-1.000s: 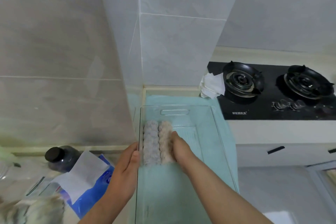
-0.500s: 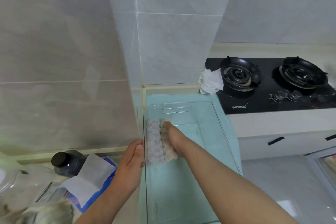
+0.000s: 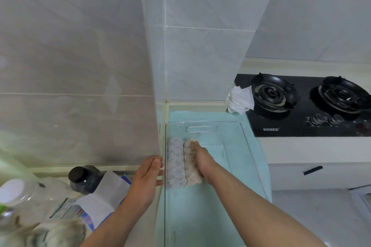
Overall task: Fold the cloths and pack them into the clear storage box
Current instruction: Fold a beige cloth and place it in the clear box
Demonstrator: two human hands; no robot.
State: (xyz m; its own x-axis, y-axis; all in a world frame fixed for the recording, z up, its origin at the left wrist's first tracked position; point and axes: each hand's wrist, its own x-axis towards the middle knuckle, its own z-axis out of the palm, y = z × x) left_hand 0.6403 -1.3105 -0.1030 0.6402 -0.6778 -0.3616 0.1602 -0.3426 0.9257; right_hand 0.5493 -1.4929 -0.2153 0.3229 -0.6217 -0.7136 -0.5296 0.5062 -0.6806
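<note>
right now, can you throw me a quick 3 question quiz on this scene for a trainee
1. True or false: a grey cloth and a beige cloth lie side by side inside the clear storage box.
2. Which cloth does the right hand touch? A) the grey cloth B) the beige cloth C) neither
3. Fill in: the left hand lies flat against the outside of the box's ___ wall.

Key: 1 true; 2 B; 3 left
</note>
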